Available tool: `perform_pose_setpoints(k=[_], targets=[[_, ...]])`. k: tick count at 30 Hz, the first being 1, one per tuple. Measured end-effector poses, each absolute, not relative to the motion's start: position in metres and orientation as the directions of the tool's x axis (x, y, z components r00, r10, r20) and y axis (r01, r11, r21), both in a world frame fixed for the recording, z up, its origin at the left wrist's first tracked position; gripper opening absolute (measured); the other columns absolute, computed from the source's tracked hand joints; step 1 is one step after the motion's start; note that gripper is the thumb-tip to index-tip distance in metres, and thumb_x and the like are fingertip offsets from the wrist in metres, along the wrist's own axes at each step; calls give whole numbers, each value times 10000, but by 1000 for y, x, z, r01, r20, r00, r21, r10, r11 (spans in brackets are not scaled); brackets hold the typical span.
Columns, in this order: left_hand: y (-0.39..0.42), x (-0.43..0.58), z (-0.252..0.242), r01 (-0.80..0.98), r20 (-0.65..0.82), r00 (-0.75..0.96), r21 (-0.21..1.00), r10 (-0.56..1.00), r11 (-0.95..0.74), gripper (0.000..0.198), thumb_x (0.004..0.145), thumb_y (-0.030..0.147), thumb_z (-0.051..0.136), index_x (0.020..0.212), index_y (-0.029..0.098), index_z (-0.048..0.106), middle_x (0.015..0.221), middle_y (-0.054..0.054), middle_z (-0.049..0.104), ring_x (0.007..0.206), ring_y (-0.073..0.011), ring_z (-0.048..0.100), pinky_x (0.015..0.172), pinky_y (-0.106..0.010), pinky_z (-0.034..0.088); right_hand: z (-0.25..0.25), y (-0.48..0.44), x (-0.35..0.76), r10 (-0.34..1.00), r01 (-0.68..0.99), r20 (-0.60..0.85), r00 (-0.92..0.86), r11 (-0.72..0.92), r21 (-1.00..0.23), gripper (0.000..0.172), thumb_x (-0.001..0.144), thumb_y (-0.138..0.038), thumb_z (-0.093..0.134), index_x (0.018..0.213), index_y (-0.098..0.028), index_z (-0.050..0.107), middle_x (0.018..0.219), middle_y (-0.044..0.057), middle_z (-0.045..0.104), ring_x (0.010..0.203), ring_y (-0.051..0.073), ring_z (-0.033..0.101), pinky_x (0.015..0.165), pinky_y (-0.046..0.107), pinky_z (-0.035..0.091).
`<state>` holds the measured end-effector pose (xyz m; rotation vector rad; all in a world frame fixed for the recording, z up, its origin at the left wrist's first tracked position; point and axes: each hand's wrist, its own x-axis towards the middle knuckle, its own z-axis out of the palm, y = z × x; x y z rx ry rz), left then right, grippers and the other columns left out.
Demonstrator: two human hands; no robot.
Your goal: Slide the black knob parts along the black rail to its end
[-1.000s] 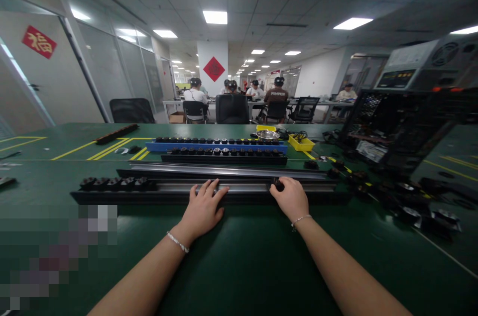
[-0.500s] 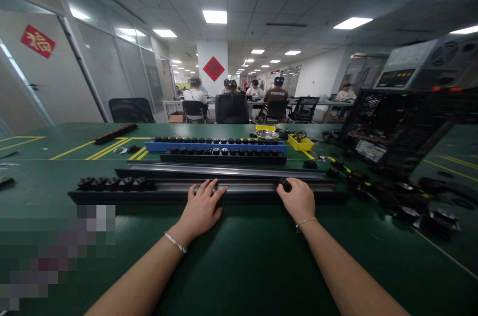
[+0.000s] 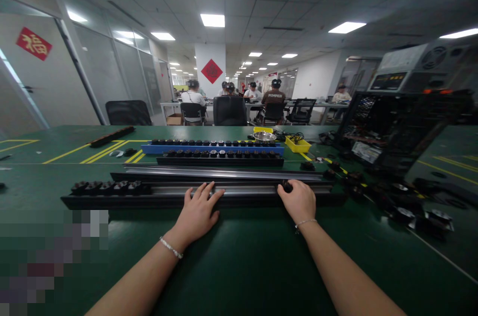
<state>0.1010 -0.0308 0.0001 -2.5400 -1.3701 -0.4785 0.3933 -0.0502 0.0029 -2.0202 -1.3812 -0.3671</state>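
Note:
A long black channel with a shiny metal strip lies crosswise in front of me. Several black round parts sit in a row at its left end. My left hand rests on the channel near its middle, fingers spread, holding nothing. Towards the channel's right end, my right hand pinches a small black round part; the fingers cover most of it. Just behind lies a second long channel with a bare metal strip.
Farther back are a blue rail and a black rail, both bearing rows of black parts. A yellow bin and a metal bowl stand behind. Loose black parts and an open computer case occupy the right.
The view has shifted slightly, so the table and channels appear a little lower and farther left. Both hands keep nearly the same pose, and the right still pinches the black part.

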Motion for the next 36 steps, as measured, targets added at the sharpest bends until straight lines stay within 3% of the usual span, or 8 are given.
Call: perform_pose_setpoints(k=[9, 19, 30, 36], targets=[[-30, 101, 0, 843, 373, 506, -22, 778, -538, 549, 792, 281, 517, 1326, 346, 407, 1438, -79, 383, 1325, -305, 318, 1032, -564, 225, 6, -54, 409, 690, 876, 545, 477, -319, -362, 277, 743, -398, 477, 763, -177, 643, 843, 91, 666, 851, 237, 561, 810, 357, 349], [-29, 100, -1, 839, 385, 513, -36, 767, -543, 548, 802, 284, 500, 1336, 349, 396, 1425, -74, 404, 1330, -299, 310, 1030, -564, 229, 2, -53, 421, 655, 861, 561, 506, -342, -377, 271, 739, -386, 470, 795, -170, 624, 911, 103, 666, 958, 258, 541, 869, 387, 315], [-29, 101, -1, 842, 374, 510, -28, 775, -540, 533, 804, 284, 499, 1326, 347, 409, 1425, -83, 403, 1330, -294, 313, 1028, -559, 226, 9, -58, 431, 714, 875, 507, 483, -362, -322, 265, 759, -390, 458, 768, -182, 623, 881, 82, 670, 850, 230, 572, 740, 326, 364], [-28, 101, -4, 840, 391, 510, -35, 766, -541, 539, 796, 270, 506, 1323, 341, 417, 1422, -85, 405, 1327, -304, 315, 1022, -563, 230, 5, -59, 450, 671, 868, 551, 497, -379, -321, 268, 746, -393, 468, 774, -182, 632, 860, 84, 672, 860, 236, 572, 766, 336, 368]])
